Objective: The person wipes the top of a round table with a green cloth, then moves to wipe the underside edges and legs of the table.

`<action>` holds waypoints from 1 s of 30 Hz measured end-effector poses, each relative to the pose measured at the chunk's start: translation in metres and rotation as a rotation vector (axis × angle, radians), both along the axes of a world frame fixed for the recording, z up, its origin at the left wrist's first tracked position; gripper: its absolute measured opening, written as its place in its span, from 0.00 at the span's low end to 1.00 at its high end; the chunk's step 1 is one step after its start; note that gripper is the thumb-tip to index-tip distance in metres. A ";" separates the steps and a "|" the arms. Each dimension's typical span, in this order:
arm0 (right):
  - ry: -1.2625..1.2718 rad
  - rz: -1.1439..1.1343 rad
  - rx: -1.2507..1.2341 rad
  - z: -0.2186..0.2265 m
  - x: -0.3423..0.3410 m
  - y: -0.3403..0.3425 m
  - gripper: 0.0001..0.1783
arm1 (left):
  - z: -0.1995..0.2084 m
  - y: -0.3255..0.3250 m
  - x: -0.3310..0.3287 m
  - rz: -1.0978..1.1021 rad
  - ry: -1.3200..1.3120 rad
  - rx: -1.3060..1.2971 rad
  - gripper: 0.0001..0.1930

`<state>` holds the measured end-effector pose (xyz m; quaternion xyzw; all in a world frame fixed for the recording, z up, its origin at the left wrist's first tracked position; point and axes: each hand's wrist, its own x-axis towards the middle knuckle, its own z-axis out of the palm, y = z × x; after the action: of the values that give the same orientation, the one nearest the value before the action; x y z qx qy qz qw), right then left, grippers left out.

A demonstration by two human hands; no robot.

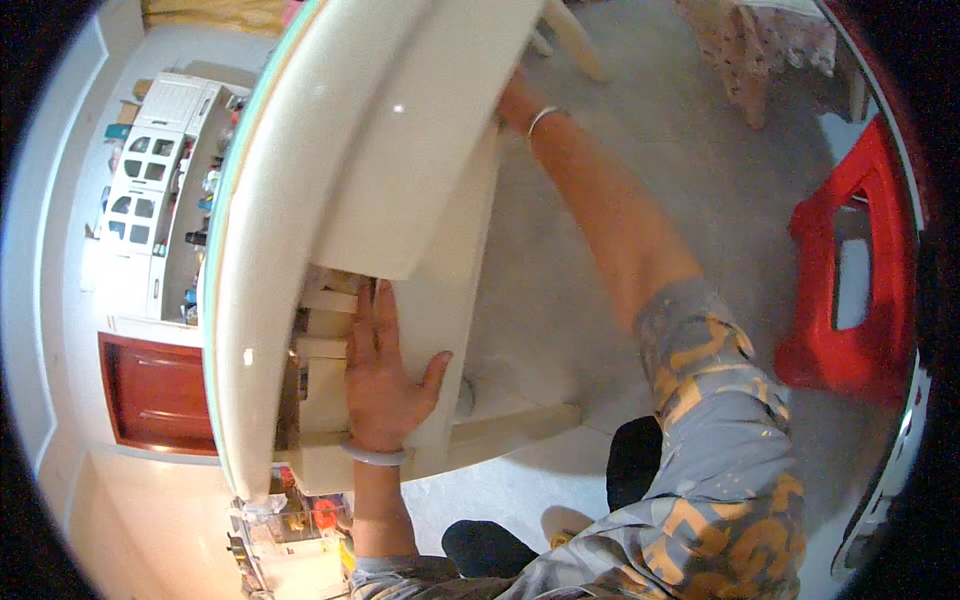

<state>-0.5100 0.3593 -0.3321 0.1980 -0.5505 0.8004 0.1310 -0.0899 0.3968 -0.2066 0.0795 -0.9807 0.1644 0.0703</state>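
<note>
Cream-coloured, the broad panel [430, 150] is seen at the upper middle, beside the rounded edge of a pale bench [270, 220]. The left hand [385, 395] is held unclenched, fingers straight and thumb spread, fingertips by the panel's near edge. The right hand [516, 103] is mostly hidden at the panel's far edge; whether anything is grasped cannot be told.

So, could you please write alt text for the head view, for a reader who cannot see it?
A person's left hand, fingers extended, is at an opening in cream furniture, while the right hand, partly hidden, is at the furniture's right edge. A red stool is at the right of the view; the floor is grey.
</note>
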 end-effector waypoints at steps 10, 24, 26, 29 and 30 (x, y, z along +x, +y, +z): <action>0.548 -0.240 0.677 0.051 0.108 0.045 0.26 | 0.004 0.001 -0.007 -0.019 0.067 0.175 0.58; 0.243 0.031 0.682 0.096 0.082 0.097 0.18 | 0.004 0.018 0.009 0.041 0.055 0.198 0.62; 0.391 -0.265 0.769 0.081 0.017 0.048 0.18 | 0.009 0.016 0.014 0.020 0.062 0.164 0.51; 0.265 -0.511 0.609 0.079 -0.031 -0.002 0.22 | 0.009 0.015 0.020 -0.012 0.092 0.138 0.41; 0.198 -0.592 0.548 0.078 -0.057 -0.005 0.23 | 0.010 0.019 0.013 -0.044 0.091 0.143 0.41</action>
<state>-0.5670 0.3546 -0.2543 0.1347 -0.7610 0.5293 0.3501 -0.0767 0.4156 -0.1962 0.0702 -0.9872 0.0886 0.1127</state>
